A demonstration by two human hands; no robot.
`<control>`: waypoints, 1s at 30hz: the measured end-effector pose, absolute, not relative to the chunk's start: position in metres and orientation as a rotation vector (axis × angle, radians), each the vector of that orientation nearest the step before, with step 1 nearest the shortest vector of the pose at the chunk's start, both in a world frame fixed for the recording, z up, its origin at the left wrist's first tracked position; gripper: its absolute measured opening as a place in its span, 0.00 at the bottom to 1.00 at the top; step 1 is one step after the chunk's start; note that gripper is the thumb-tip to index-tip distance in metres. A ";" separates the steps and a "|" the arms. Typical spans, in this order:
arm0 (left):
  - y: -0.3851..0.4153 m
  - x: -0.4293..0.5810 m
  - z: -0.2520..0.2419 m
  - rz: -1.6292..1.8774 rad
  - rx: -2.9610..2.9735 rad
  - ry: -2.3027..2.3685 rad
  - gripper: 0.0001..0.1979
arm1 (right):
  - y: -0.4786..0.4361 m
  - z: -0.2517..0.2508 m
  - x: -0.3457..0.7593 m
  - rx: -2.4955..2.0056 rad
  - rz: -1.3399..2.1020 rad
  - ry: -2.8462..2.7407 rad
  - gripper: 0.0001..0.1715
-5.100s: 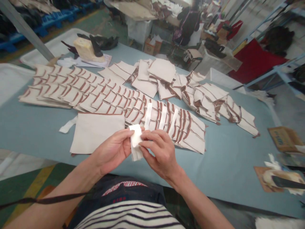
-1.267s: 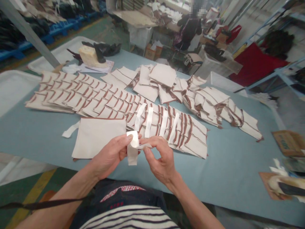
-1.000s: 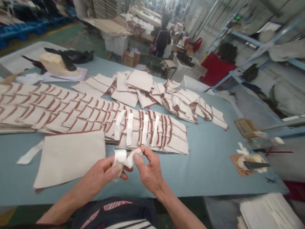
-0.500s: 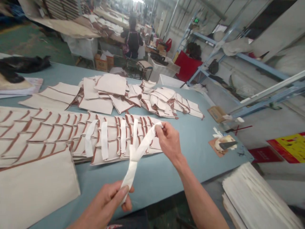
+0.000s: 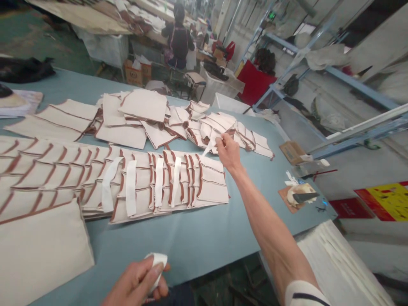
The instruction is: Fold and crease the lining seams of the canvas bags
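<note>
My left hand (image 5: 140, 278), low in the view, is closed on a folded white fabric strip (image 5: 159, 258). My right hand (image 5: 228, 151) is stretched forward over the blue table, fingers pinched on another white strip (image 5: 208, 147) whose free end hangs to the left. Just below that hand lies the right end of an overlapping row of cream fabric panels (image 5: 213, 182) with brown edging. Several white strips (image 5: 131, 187) rest crosswise on the row, apart from one another.
Behind the row lies a loose heap of cream panels (image 5: 143, 104). A large cream panel (image 5: 41, 250) covers the near left. Toward the right edge sit a small cardboard box (image 5: 290, 153) and a dark-bladed tool (image 5: 304, 197). A person (image 5: 178, 40) sits in the background.
My right hand has moved forward and away from my left hand, taking one strip with it. The strip that stretched between both hands is now parted. My left hand has dropped slightly, down and left.
</note>
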State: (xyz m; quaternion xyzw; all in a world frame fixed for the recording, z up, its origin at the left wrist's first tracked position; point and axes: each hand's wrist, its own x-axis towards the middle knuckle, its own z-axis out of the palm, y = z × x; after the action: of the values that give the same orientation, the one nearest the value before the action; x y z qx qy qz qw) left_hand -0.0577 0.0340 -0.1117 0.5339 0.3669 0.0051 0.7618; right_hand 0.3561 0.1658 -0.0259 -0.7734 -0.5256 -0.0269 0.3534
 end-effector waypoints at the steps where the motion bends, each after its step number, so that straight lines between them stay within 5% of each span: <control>1: 0.038 -0.057 -0.113 0.038 1.159 0.838 0.40 | 0.164 -0.031 0.356 -1.986 -0.062 -1.382 0.11; 7: 0.061 -0.048 -0.108 0.317 1.150 1.113 0.36 | 0.127 -0.074 0.347 -1.940 -0.007 -1.474 0.15; 22: 0.084 -0.023 -0.093 0.270 1.002 1.139 0.30 | 0.013 -0.192 0.272 -2.004 0.219 -1.497 0.10; 30: 0.103 -0.022 -0.059 0.459 0.537 1.014 0.17 | -0.014 -0.194 0.255 -2.043 0.257 -1.143 0.26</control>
State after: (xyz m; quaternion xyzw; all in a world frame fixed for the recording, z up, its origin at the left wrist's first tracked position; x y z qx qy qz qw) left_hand -0.0225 0.1034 -0.0586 0.2518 0.4754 0.2150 0.8151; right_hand 0.2549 -0.0144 -0.1943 -0.8014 -0.4482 0.1009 0.3831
